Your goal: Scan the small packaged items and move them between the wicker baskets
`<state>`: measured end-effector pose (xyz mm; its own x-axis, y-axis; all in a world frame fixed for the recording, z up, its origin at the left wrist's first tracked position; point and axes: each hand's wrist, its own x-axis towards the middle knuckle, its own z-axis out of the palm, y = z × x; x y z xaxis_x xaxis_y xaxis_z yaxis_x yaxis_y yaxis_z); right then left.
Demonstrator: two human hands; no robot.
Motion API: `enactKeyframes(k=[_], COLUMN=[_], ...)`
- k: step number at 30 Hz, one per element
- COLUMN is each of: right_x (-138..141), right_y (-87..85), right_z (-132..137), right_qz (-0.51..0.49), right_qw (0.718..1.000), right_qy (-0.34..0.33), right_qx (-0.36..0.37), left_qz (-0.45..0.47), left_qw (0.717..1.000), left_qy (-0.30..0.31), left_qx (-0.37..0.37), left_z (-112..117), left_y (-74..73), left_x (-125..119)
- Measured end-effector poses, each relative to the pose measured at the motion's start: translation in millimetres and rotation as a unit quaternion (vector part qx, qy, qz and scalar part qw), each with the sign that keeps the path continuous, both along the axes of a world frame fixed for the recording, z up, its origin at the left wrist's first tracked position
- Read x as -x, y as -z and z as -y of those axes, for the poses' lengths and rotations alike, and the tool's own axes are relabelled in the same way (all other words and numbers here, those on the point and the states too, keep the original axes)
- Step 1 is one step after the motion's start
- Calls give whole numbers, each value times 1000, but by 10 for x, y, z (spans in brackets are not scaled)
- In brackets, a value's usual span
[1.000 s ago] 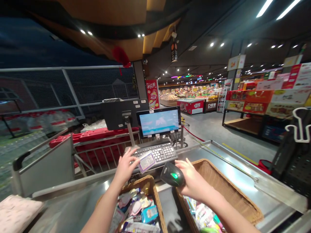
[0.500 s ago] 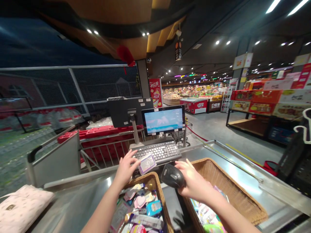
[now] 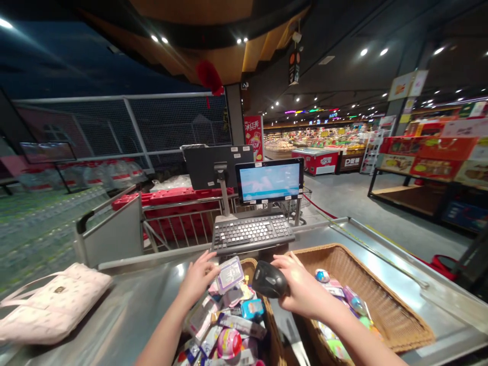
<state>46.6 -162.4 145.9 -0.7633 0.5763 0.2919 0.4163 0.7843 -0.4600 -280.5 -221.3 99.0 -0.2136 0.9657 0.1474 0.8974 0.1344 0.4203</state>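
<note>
Left hand (image 3: pixel 196 277) and right hand (image 3: pixel 301 284) sit farther back from the keyboard (image 3: pixel 253 231) than half a second ago; pack (image 3: pixel 230 275) no longer overlaps it in view.

Counter (image 3: pixel 129 300) extends below and either side of the fingers. Right basket (image 3: pixel 385 300): below right fingers and out to their right, part-filled. Left basket (image 3: pixel 271 320): below left fingers, heaped with small goods. Screen (image 3: pixel 269 180) is lit, beyond both sets of fingers, keyboard between. Bag (image 3: pixel 61 300): well left of left fingers. Scanner (image 3: pixel 269 279): right fingers wrapped round it, some hidden, can't tell trigger. Pack: over left basket, edge pinched by left thumb and fingers, just left of scanner.
</note>
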Motion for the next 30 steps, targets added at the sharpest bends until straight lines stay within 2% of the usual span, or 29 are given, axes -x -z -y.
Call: enactKeyframes(k=[6, 10, 13, 15, 18, 22, 25, 30], right_x=[171, 245, 229, 165, -26, -441, -821, -1421], right_y=[109, 177, 208, 211, 190, 154, 139, 151], right_z=[125, 168, 184, 187, 164, 61, -49, -215], right_qz=[-3, 5, 2, -6, -14, -15, -22, -32], right_qw=[999, 999, 999, 999, 1000, 998, 993, 984], right_qy=[-40, -42, -36, -32, -11, 64, 112, 170], right_qx=[18, 27, 25, 23, 14, -7, -15, -33], left_qz=[-28, -57, -89, -116, -135, -110, -96, -105], left_qw=[997, 992, 986, 983, 987, 994, 990, 967], left_qy=[-33, -68, -110, -117, -72, 27, 103, 227], left_qx=[60, 90, 92, 76, 46, 4, -26, -48], left_z=[237, 358, 416, 420, 348, 88, -194, -738], left_y=[250, 384, 426, 406, 327, 237, 210, 213], left_x=[170, 249, 211, 142, -5, -316, -691, -1504])
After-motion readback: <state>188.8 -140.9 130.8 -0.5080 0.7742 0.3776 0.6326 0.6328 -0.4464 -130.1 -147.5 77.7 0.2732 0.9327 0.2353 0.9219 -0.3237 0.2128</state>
